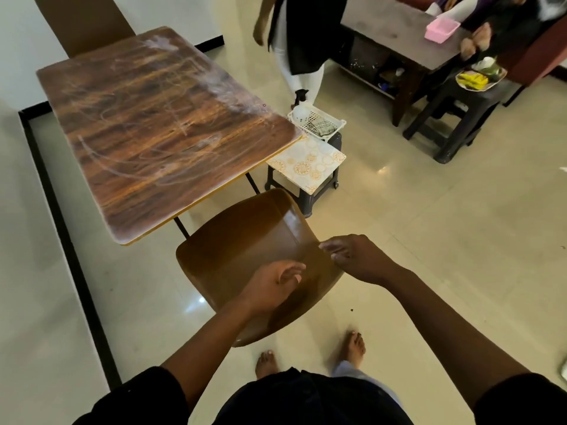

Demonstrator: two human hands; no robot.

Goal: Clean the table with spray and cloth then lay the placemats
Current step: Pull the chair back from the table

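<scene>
The wooden table (159,124) stands ahead on the left, its top smeared with white marks and scribbles. A white basket (333,119) on a dark stool beside the table's right edge holds a spray bottle (300,110) and a checked cloth (319,127). Patterned placemats (306,162) lie on the same stool in front of the basket. My left hand (274,286) hovers over the back of a brown chair (251,250), fingers apart and empty. My right hand (356,257) is at the chair back's right edge, fingers loosely bent, holding nothing.
A second brown chair (82,23) stands at the table's far end. A person (300,41) stands on the tiled floor beyond the stool. At the right are a grey bench (392,32) with a pink box and another dark stool (454,118) carrying a plate. My bare feet are below.
</scene>
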